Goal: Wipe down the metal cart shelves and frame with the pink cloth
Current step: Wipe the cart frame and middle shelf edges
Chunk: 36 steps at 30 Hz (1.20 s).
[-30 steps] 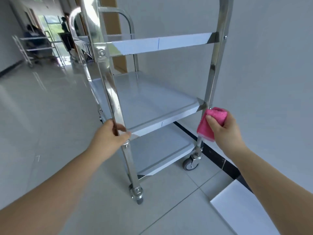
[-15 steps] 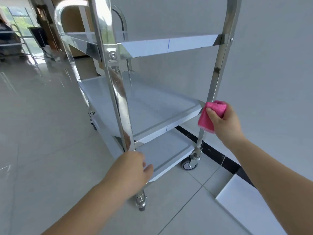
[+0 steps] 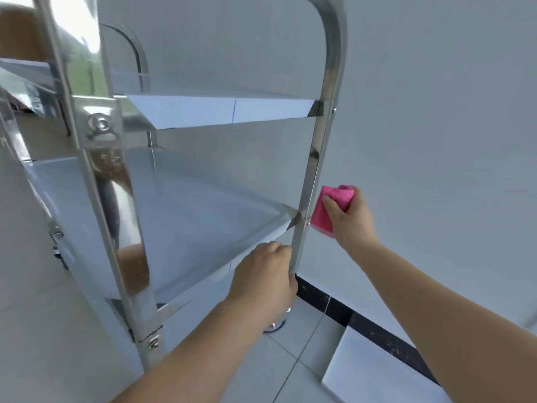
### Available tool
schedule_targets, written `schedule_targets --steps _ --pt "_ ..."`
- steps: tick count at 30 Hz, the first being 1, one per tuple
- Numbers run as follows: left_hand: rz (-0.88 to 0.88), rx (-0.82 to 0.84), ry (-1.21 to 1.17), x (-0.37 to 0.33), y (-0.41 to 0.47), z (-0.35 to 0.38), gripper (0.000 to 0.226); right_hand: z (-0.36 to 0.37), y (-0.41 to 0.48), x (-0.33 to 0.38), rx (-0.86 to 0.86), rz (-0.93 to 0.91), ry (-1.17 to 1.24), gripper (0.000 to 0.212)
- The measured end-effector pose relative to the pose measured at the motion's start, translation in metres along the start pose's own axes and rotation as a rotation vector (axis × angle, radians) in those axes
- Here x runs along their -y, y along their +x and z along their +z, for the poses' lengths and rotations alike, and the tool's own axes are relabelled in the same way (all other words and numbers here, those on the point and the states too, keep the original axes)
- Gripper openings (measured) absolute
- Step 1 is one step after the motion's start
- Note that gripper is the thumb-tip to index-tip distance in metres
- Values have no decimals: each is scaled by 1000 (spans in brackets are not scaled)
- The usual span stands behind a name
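A person is standing over a tall, shiny stainless-steel cart (image 3: pixel 128 199) with flat shelves and is working at its far right upright post (image 3: pixel 316 158), a polished metal tube that is curving over at the top. The right hand (image 3: pixel 351 225) is gripping a folded, bright pink cloth (image 3: pixel 319 223); its fingers are curling round the wad, with the thumb pressing across the front of it. The cloth is sitting against the outer side of that post, level with the corner where the grey middle shelf (image 3: pixel 203 205) is joining the frame, and it seems to be touching the metal there. The left hand (image 3: pixel 264 280) is reaching in lower down, just under the middle shelf's front edge, and its fingers are wrapping narrowly round the same post, holding it. The two hands are lying near each other, one on each side of the post, the left below the right. Above them the top shelf (image 3: pixel 220 112) is showing its pale front lip, and a round bolt head (image 3: pixel 100 123) is gleaming on the near left post. A small caster wheel (image 3: pixel 274 325) is peeking out beneath the left wrist, resting on the light grey tiled floor (image 3: pixel 290 362). The cart is standing close to a plain white wall (image 3: pixel 436 141), along whose foot a black skirting strip (image 3: pixel 363 324) is running, and a flat white panel (image 3: pixel 377 379) is lying on the floor beside that strip.
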<state>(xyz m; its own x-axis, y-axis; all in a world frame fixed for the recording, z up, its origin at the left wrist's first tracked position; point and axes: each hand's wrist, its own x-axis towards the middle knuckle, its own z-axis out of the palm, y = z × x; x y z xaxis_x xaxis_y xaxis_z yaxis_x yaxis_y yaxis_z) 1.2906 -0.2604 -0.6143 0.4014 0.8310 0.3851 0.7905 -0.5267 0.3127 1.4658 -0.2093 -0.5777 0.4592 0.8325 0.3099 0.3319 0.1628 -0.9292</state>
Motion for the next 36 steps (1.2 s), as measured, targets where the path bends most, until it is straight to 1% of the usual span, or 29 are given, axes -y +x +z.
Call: schedule_targets --steps 1,4,5,7,9,12,14,15,18,20,22,26,30,33,36 --pt "4 -13 13 -1 8 4 13 -2 11 -1 -9 -21 -14 39" --pt "-27 -2 46 1 25 17 14 -2 44 -2 18 -66 -42 41" --pt "-32 4 66 2 29 21 18 -1 54 1 39 -81 -33 40" --pt "-48 15 116 5 37 27 40 4 75 11 62 -141 -18 35" --pt "-68 27 182 8 44 30 49 10 95 26 71 -211 8 31" --pt "-107 29 217 13 49 32 50 24 117 46 113 -278 58 30" --pt "-124 34 219 17 49 33 53 33 127 53 111 -294 82 29" --pt "-129 28 223 19 48 35 54 36 129 53 102 -298 122 27" --pt "-156 -16 207 25 48 39 55 41 128 48 77 -337 257 10" --pt "-162 -49 196 26 49 42 57 42 126 39 64 -364 282 12" --pt "-143 -71 217 27 47 44 60 44 122 30 66 -356 297 13" --pt "-133 -59 233 28 46 44 62 51 111 -5 103 -294 253 15" --pt "-116 -11 237 31 46 43 62 57 77 -65 196 -129 233 13" --pt "-94 -11 233 32 47 43 62 62 67 -87 211 -124 207 13" --pt "-89 -7 244 34 46 43 62 63 69 -86 196 -151 197 13"
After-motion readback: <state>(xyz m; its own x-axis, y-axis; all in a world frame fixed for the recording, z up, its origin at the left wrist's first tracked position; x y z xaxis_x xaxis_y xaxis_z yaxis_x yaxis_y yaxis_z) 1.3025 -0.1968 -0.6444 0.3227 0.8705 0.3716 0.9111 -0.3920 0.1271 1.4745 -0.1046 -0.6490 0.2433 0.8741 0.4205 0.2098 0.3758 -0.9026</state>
